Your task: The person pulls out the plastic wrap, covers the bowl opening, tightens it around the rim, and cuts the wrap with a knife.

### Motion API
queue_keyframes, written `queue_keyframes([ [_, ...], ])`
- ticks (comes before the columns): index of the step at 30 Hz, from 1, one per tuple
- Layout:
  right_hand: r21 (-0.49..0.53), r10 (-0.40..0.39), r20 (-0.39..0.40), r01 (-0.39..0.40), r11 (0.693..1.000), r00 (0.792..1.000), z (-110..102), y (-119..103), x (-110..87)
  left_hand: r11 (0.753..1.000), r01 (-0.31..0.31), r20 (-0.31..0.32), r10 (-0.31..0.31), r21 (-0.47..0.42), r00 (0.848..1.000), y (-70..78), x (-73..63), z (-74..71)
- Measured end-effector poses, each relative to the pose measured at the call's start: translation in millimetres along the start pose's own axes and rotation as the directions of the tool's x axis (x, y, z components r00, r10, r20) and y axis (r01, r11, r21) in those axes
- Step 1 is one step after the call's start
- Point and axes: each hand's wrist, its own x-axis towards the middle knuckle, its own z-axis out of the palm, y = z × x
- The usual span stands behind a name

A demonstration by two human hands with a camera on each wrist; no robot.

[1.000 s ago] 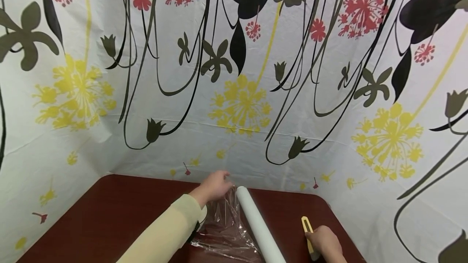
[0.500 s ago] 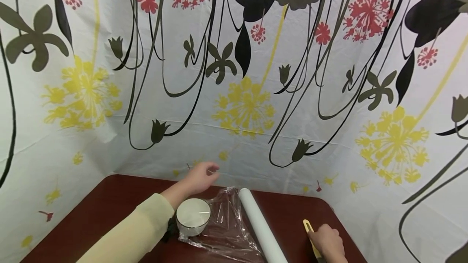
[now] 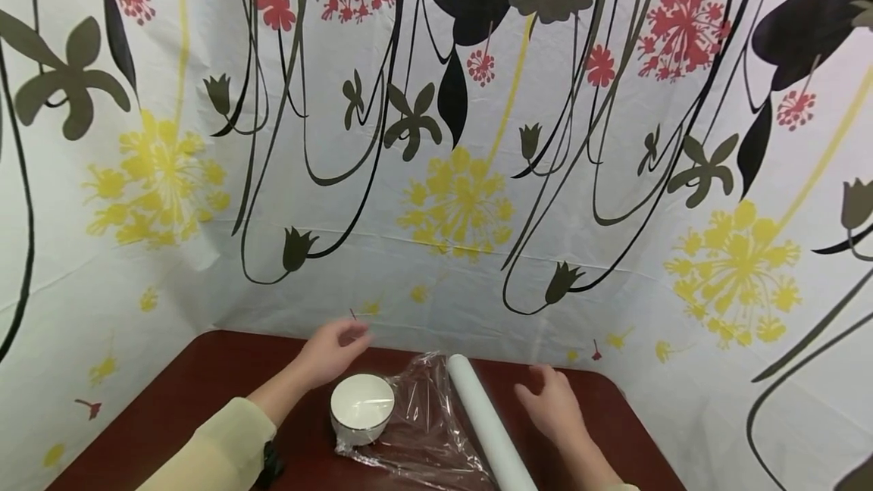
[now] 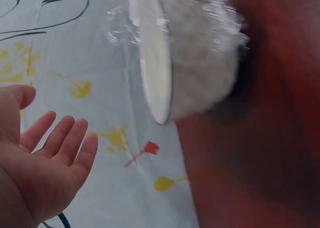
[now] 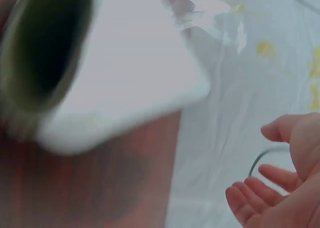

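A white bowl with a dark rim line [image 3: 363, 401] stands on the dark red table. Clear plastic wrap [image 3: 426, 430] lies crumpled beside it, reaching from the roll [image 3: 487, 423], and some clings near the bowl's base. My left hand [image 3: 334, 351] hovers up and left of the bowl with relaxed fingers and nothing in it; the left wrist view shows its palm apart from the bowl [image 4: 200, 62]. Right of the roll, my right hand [image 3: 552, 400] is raised, fingers loosely bent and holding nothing. The roll's hollow end [image 5: 47, 47] appears blurred in the right wrist view.
The dark red table [image 3: 232, 370] has rounded far corners. A white curtain [image 3: 436, 309] printed with flowers and stems hangs right behind and along both sides of it. A black band [image 3: 269, 464] shows by the left sleeve.
My left hand has let go of the plastic wrap and drawn back left, uncovering the bowl. The right hand has released the yellow utility knife, now out of sight, and moved up toward the roll.
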Motion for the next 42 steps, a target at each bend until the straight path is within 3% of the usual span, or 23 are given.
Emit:
queue_keyframes([
  [3,0.031,-0.097,-0.020,0.098,0.995,0.995,6.9,-26.2,-4.5,0.999,0.028,0.025,-0.027,-0.025,0.999,-11.1,-9.3,-2.0],
  [8,0.092,-0.189,-0.001,0.188,0.978,0.982,19.5,-58.6,-10.2,0.993,0.063,0.139,-0.049,-0.097,0.989,-30.5,-25.0,0.1],
  [15,0.132,-0.276,0.096,0.262,0.956,0.956,45.2,-78.9,-16.4,0.992,0.110,0.260,-0.090,-0.063,0.961,-58.6,-46.5,21.9],
  [18,0.146,-0.277,0.145,0.257,0.955,0.950,53.5,-82.1,-19.6,0.989,0.132,0.259,-0.111,-0.067,0.960,-69.9,-51.3,31.5],
  [21,0.163,-0.275,0.165,0.249,0.955,0.947,57.8,-83.7,-21.0,0.989,0.111,0.238,-0.087,-0.093,0.967,-77.0,-52.5,38.4],
  [29,0.141,-0.322,0.229,0.296,0.945,0.919,63.0,-77.5,-20.3,0.993,0.050,0.186,-0.029,-0.110,0.982,-78.2,-53.2,42.3],
  [32,0.124,-0.361,0.287,0.339,0.933,0.887,62.5,-74.2,-20.2,0.992,0.047,0.207,-0.022,-0.114,0.978,-76.8,-54.7,41.1],
  [38,-0.013,-0.409,0.504,0.480,0.877,0.761,62.5,-68.4,-25.6,0.992,0.052,0.250,-0.021,-0.117,0.968,-75.3,-57.7,39.1],
  [40,-0.057,-0.384,0.547,0.491,0.869,0.744,64.4,-66.2,-28.3,0.993,0.051,0.252,-0.022,-0.111,0.968,-75.3,-57.9,38.7],
  [42,-0.091,-0.346,0.570,0.476,0.875,0.745,66.1,-64.9,-30.0,0.993,0.044,0.253,-0.016,-0.107,0.967,-75.3,-57.6,38.4],
])
